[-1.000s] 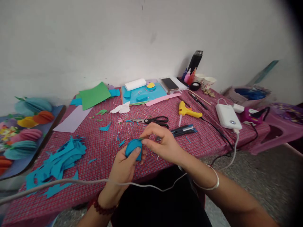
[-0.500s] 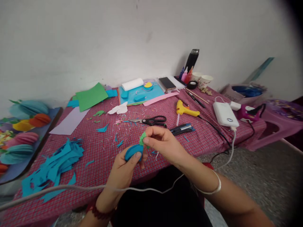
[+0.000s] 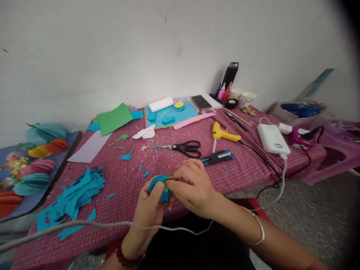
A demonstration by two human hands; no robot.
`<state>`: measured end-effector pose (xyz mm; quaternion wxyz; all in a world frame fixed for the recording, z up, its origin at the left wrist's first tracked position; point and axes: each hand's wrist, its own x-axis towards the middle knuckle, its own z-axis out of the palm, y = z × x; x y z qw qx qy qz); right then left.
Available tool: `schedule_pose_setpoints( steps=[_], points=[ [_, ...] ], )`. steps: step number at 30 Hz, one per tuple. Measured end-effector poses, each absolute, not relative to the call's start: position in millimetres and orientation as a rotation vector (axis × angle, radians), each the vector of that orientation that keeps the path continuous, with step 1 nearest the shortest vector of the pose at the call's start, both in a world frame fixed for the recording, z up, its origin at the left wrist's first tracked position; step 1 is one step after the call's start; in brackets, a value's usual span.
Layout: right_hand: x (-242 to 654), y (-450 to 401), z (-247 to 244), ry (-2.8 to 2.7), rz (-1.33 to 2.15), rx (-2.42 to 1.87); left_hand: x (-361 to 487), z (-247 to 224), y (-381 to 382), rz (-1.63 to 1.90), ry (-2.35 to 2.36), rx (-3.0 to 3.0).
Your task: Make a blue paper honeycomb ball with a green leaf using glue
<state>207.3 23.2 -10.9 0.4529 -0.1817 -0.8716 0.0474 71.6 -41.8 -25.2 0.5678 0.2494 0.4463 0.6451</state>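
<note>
My left hand [image 3: 150,204] is closed around a rounded stack of blue paper [image 3: 156,183], its thumb pressed on the front. Against the right side of that stack lies a small green paper piece [image 3: 165,186]. My right hand [image 3: 194,187] pinches the green piece between thumb and fingers; part of it is hidden by the fingertips. Beyond the hands, black-handled scissors [image 3: 185,147] lie among thin paper scraps. A blue and black box cutter [image 3: 218,157] rests just past my right hand.
A yellow glue gun [image 3: 225,133] with its cord lies on the right, near a white power bank [image 3: 272,138]. Blue paper offcuts [image 3: 74,193] are heaped at left. A white cable [image 3: 118,224] crosses in front of my wrists. Paper pumpkins [image 3: 46,133] sit on a board at far left.
My right hand has brought the green paper piece down from above the blue stack onto its right side. The blue stack has turned to face me more. The view has shifted slightly left.
</note>
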Motion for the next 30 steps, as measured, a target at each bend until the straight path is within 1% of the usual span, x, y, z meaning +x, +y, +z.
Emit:
schedule_pose_setpoints(
  steps=[5, 8, 9, 11, 13, 15, 20, 22, 30],
  points=[
    [209, 20, -15, -2.245, 0.113, -0.402, 67, -23, -36, 1.525, 1.163, 0.388],
    [220, 37, -22, -2.326, 0.264, -0.371, 65, -23, -34, 1.506, 1.217, 0.412],
    [226, 48, -24, -2.339, 0.323, -0.430, 64, -22, -34, 1.496, 1.225, 0.454],
    [238, 74, -27, -2.324, 0.354, -0.714, 63, -20, -36, 1.488, 1.234, 0.535],
    [248, 101, -29, -2.446, 0.285, -0.993, 62, -18, -37, 1.493, 1.231, 0.581],
    [252, 123, -30, -2.645, 0.144, -1.108, 61, -16, -38, 1.508, 1.217, 0.623],
    [243, 149, -35, -2.819, 0.061, -1.050, 57, -20, -35, 1.635, 1.165, 0.704],
    [238, 153, -34, -2.841, 0.049, -1.020, 56, -19, -35, 1.629, 1.146, 0.703],
    [239, 152, -24, -2.744, 0.077, -1.026, 55, -16, -41, 1.635, 1.044, 0.825]
  ],
)
